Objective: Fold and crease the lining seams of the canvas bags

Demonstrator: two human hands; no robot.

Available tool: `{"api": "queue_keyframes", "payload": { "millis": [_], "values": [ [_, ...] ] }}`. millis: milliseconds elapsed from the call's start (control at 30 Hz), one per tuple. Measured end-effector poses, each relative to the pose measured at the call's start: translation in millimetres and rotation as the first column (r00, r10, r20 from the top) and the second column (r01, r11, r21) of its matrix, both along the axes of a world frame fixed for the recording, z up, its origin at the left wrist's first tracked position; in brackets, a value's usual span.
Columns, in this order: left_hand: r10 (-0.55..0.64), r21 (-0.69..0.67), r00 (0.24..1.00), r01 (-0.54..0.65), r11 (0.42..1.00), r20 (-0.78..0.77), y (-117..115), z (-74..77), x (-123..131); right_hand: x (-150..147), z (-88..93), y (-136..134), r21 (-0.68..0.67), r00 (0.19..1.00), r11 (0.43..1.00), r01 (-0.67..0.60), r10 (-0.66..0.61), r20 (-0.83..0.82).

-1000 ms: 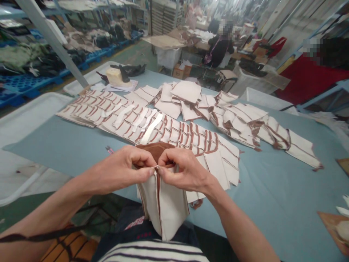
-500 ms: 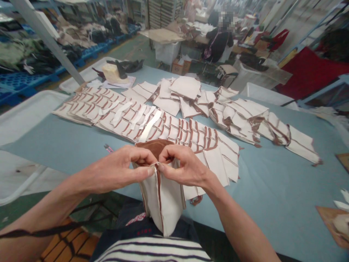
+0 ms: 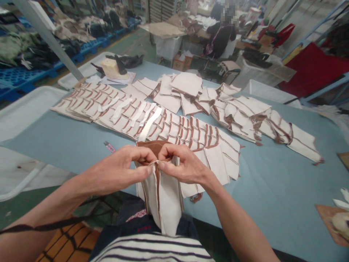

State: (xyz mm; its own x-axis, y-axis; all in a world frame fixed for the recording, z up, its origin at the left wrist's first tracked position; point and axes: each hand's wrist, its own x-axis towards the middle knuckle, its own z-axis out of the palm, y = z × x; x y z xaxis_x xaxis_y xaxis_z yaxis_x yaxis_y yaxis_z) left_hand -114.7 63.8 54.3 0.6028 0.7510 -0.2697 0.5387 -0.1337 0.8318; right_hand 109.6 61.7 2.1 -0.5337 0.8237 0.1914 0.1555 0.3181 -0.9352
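The left hand (image 3: 122,169) and right hand (image 3: 182,165) are pinching the cream pouch (image 3: 163,200) at its top seam. The pouch is hanging just in front of the blue table (image 3: 272,189).

The fingers (image 3: 147,170) of the left hand (image 3: 122,169) and right hand (image 3: 182,167) pinch the top seam of the fabric piece (image 3: 163,203) and cover it at that point. The brown lining (image 3: 152,147) shows only above the knuckles. Both forearms are cut off by the lower picture edge. The pink item (image 3: 109,146) on the surface (image 3: 272,189) is too small to identify. The brown object (image 3: 334,222) is cut off by the right edge. The laid-out pieces (image 3: 174,129) overlap, each hiding part of the next.
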Motion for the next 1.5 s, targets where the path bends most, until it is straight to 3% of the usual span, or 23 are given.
{"api": "queue_keyframes", "payload": {
  "millis": [300, 400, 733, 1133, 1233, 1300, 1400, 1500],
  "values": [
    [-0.028, -0.010, 1.000, 0.028, 1.000, 0.004, 1.3, 2.5, -3.9, -1.2, 15.5, -6.1, 0.085, 0.991, 0.994, 0.067, -0.076, 0.107],
    [-0.028, -0.023, 1.000, 0.028, 0.999, -0.011, 0.5, 3.0, -1.9, -1.1, 19.3, -4.6, 0.042, 0.991, 0.997, 0.060, -0.065, 0.120],
    [0.053, -0.032, 0.998, -0.055, 0.998, -0.042, 0.4, -0.9, 7.6, 1.2, 12.4, 3.5, -0.109, 0.999, 0.993, -0.039, 0.041, 0.015],
    [0.019, -0.032, 0.999, -0.021, 0.999, -0.050, 1.7, -4.4, 4.1, 2.4, 11.6, 5.7, -0.078, 0.999, 0.996, -0.051, 0.051, -0.005],
    [0.036, -0.075, 0.999, -0.037, 0.996, -0.016, 2.8, -3.8, 1.3, 3.5, 8.8, 6.3, -0.022, 1.000, 0.999, -0.030, 0.030, -0.004],
    [0.058, -0.130, 0.998, -0.054, 0.990, 0.028, 3.2, -3.4, -2.6, 5.8, 8.1, 3.6, 0.093, 0.999, 0.995, 0.048, -0.048, -0.008],
    [0.118, -0.199, 0.989, -0.099, 0.975, 0.086, 3.0, -3.7, -8.2, 8.4, 10.4, -8.5, 0.293, 0.977, 0.935, 0.202, -0.213, 0.005],
    [0.177, -0.291, 0.975, -0.131, 0.948, 0.137, 1.7, -3.7, -8.8, 4.9, 14.1, -26.5, 0.360, 0.949, 0.891, 0.278, -0.312, 0.039]
  ]
}}
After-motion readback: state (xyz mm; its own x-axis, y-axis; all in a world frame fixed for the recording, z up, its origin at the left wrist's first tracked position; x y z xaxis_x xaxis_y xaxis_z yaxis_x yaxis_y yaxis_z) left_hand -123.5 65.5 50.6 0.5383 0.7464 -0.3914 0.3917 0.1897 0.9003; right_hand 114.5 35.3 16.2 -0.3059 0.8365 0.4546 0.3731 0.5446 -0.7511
